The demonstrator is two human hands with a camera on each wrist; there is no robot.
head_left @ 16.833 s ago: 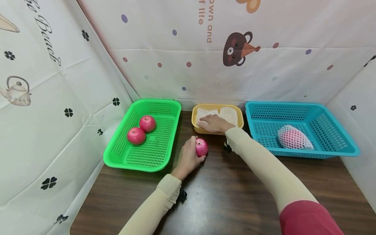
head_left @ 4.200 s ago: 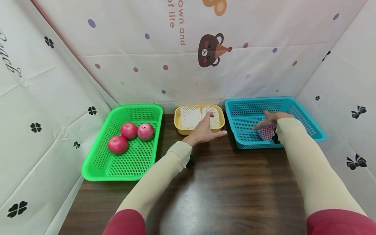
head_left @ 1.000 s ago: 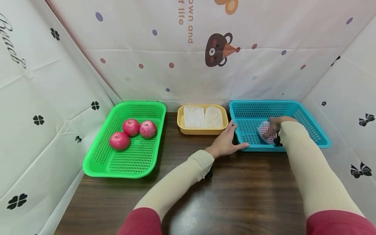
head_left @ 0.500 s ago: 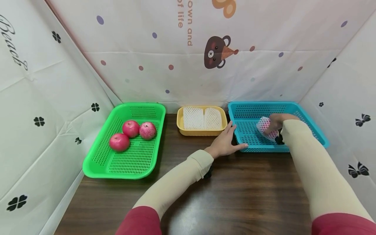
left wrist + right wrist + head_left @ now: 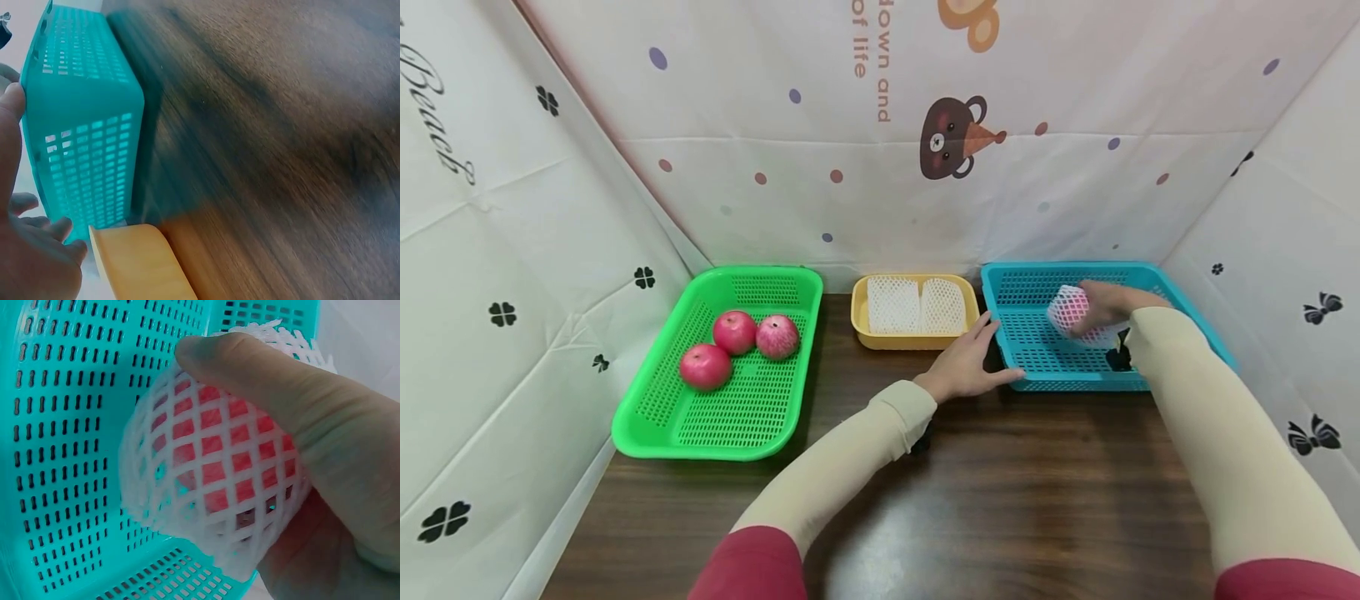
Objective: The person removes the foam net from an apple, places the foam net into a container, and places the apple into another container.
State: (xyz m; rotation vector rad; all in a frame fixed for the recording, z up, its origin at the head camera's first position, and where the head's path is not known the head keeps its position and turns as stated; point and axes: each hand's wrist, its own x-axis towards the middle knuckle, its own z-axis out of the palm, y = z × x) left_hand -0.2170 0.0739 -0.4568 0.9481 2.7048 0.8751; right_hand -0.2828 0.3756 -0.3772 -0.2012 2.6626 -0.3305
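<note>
In the head view my right hand (image 5: 1103, 308) grips a red apple in a white foam net (image 5: 1067, 308) inside the blue basket (image 5: 1026, 385). The right wrist view shows my thumb (image 5: 244, 365) lying across the netted apple (image 5: 219, 450), above the perforated basket floor. The far-side fingers are mostly hidden. My left hand (image 5: 964, 364) is spread at the basket's near left corner, thumb along the front rim and fingertips at the left rim. In the left wrist view fingers (image 5: 11, 103) touch the rim of the blue basket (image 5: 94, 94).
A yellow basket (image 5: 913, 341) with two white foam nets (image 5: 893, 305) stands between the blue basket and a green basket (image 5: 730, 452). Three bare red apples (image 5: 705, 367) lie in the green one. Printed cloth walls (image 5: 820, 150) enclose the brown wooden table (image 5: 1000, 500).
The streaked apple my left hand held on the table is now in the green basket. My left hand has moved to the blue basket; my right has gripped the netted apple and shifted it back.
</note>
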